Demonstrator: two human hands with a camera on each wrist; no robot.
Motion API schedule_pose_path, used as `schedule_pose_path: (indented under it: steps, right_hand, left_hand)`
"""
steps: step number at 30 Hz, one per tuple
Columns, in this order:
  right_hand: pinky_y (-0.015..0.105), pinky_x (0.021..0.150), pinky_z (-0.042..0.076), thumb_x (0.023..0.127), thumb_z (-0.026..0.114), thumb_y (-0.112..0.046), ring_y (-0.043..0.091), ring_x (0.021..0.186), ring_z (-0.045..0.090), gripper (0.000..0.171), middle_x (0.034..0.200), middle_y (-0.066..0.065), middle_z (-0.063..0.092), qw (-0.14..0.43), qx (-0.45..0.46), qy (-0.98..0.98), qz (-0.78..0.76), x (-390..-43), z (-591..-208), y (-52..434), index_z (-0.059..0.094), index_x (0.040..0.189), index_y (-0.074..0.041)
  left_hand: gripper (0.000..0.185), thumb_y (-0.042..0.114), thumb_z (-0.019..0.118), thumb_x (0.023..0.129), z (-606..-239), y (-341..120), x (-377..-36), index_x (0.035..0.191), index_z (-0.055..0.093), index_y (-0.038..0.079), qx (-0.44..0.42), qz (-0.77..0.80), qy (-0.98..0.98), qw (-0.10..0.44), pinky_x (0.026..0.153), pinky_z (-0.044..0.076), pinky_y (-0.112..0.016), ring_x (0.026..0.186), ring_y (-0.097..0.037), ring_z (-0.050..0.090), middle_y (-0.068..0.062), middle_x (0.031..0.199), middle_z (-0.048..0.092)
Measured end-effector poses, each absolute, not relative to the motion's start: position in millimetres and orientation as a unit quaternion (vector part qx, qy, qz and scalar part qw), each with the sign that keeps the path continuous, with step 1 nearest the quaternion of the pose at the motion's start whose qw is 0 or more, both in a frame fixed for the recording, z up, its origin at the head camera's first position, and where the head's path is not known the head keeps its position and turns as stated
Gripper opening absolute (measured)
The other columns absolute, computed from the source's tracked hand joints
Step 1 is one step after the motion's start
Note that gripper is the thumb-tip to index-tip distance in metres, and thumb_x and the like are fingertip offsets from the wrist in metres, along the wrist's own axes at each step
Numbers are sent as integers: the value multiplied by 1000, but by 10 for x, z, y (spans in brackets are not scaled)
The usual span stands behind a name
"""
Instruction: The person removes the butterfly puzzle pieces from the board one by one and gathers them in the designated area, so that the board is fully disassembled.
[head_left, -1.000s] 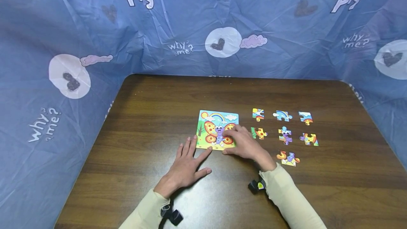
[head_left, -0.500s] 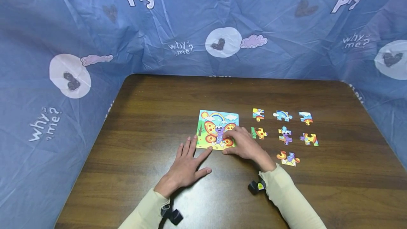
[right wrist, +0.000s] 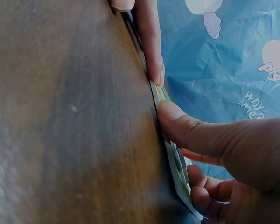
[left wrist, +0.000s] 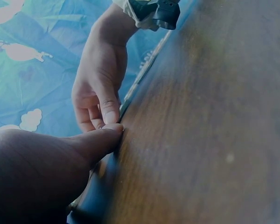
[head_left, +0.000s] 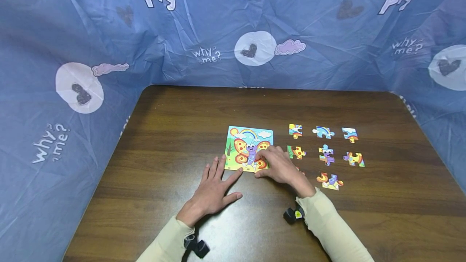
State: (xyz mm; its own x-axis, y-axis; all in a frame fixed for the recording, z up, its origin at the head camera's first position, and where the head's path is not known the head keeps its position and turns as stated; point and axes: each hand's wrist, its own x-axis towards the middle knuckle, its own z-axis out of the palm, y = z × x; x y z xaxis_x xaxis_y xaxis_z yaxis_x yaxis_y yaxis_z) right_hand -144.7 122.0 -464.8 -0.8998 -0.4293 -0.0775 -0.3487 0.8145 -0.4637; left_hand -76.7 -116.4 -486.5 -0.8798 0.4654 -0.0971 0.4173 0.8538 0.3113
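A square butterfly puzzle board (head_left: 238, 142) lies on the table in the head view. My left hand (head_left: 211, 193) rests with fingers spread on the wood, fingertips at the board's left and front edges. The right hand (head_left: 280, 167) curls over the board's lower right corner, its thumb at the front edge. Between thumb and fingers it pinches a puzzle piece (head_left: 261, 164), mostly hidden by the hand. Right wrist view: the right thumb (right wrist: 177, 116) touches the board's edge, close to a left fingertip.
Right of the board, several loose jigsaw pieces (head_left: 326, 155) lie in rows on the brown wooden table (head_left: 174, 132). One orange piece (head_left: 300, 171) peeks out behind the right hand. A blue printed cloth (head_left: 204, 19) hangs behind and beside the table.
My right hand has shifted very slightly, and a bit of an orange piece behind it has come into sight. The left hand, the board and the other loose pieces stay put.
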Motion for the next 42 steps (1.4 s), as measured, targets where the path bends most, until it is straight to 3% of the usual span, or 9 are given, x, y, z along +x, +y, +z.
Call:
schedule_pose_path:
  steps: [22, 31, 42]
  right_hand:
    - [45, 84, 41, 74, 87, -33, 26, 104, 58, 44, 109, 7, 63, 52, -192, 948, -247, -1377, -4534, 1449, 67, 109, -15]
    - [45, 83, 33, 74, 87, -26, 22, 100, 56, 39, 105, 7, 62, 56, -177, 940, -286, -1338, -4538, 1597, 66, 104, -13]
    - [42, 81, 34, 77, 85, -26, 25, 107, 56, 40, 112, 10, 63, 54, -162, 946, -274, -1311, -4490, 1842, 66, 110, -13]
  left_hand:
    - [66, 58, 53, 97, -4873, -1162, -771, 155, 37, 32, 226, 141, 960, 91, 124, 14, -64, 154, -51, 10, -29, 166, 9]
    - [66, 56, 55, 96, -4860, -1162, -765, 154, 39, 30, 228, 152, 958, 85, 122, 16, -65, 153, -51, 12, -31, 165, 12]
    - [67, 57, 53, 96, -4852, -1156, -772, 156, 36, 31, 223, 149, 958, 99, 124, 13, -65, 154, -51, 8, -29, 166, 8]
